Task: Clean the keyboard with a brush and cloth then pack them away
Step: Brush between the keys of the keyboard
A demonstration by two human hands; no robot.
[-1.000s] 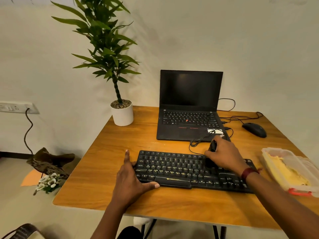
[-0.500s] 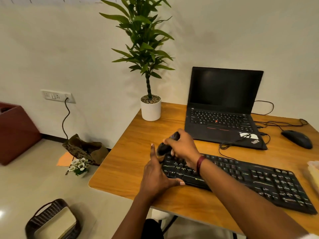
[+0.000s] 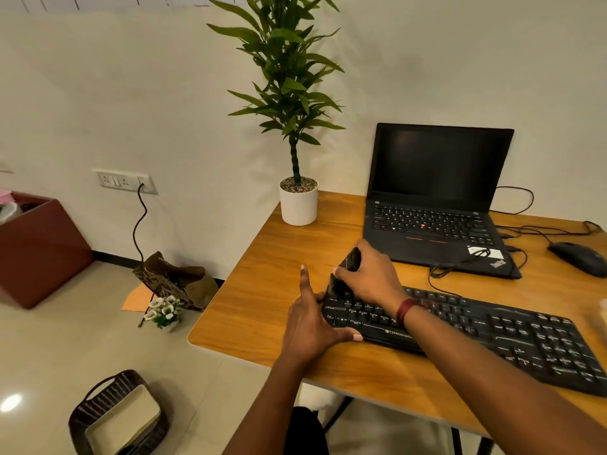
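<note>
Keyboard (image 3: 476,330): lay flat along the near edge of the table (image 3: 262,274), left end toward the near-left corner.

Left hand (image 3: 312,323): rested palm-down against the keyboard's left end, fingers spread apart, thumb along the front edge, index finger stretched toward the far edge. Closed on nothing.

Right hand (image 3: 371,277): crossed over the keyboard's left section, fingers clamped on the brush (image 3: 345,274).

Brush: dark, tilted, lower end touching the keys at the far-left corner of the keyboard, upper end projecting from the right hand toward the far edge. Positioned just beside the left index finger. Bristles not distinguishable.

Cloth: not identifiable.

Behind the keyboard: open laptop (image 3: 433,205), screen dark. At the far-left corner: potted plant (image 3: 297,198). Near the right edge: mouse (image 3: 578,257).
</note>
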